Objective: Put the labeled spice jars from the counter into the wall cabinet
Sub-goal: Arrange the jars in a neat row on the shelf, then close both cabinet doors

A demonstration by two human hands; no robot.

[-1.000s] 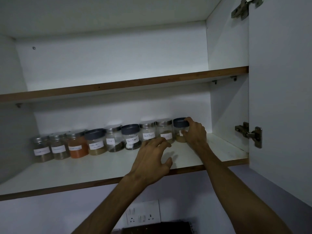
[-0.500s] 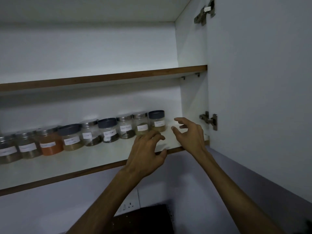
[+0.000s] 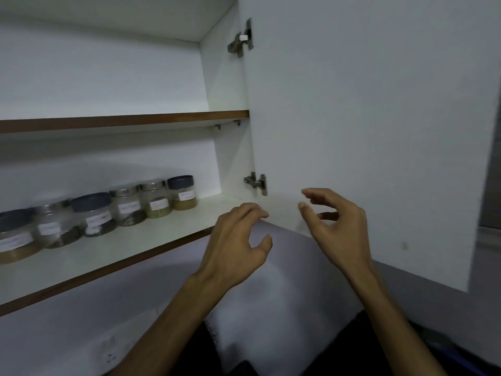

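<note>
Both hands were empty when I looked, raised in front of the open wall cabinet [image 3: 151,77]. Going left to right along the lower shelf [image 3: 113,253], I saw a row of spice jars standing upright, long axes vertical, lids up and white labels facing out toward the front edge. At the far left edge of the picture stood a dark-lidded jar [image 3: 16,236] with tan powder, then a silver-lidded jar [image 3: 55,225] too blurred to read, a dark-lidded jar with dark contents [image 3: 95,214], a silver-lidded one [image 3: 127,206], another silver-lidded jar with greenish powder [image 3: 156,198], and last a dark-lidded jar of yellowish powder [image 3: 183,192]. The row ran along the back of the shelf, each jar just beside the next; whether they touched I could not tell. The right end of the shelf, toward the side wall, was bare.

Below the shelf's front edge near its right corner hovered the left hand [image 3: 238,245], palm down, fingers [image 3: 254,213] loosely curled and spread, gripping nothing. Further right, the right hand [image 3: 336,229] was half open, thumb and fingers apart in a loose claw, also holding nothing, in front of the lower part of the open cabinet door [image 3: 366,118]. Its lower hinge [image 3: 256,183] sat between the shelf and that hand.
</note>
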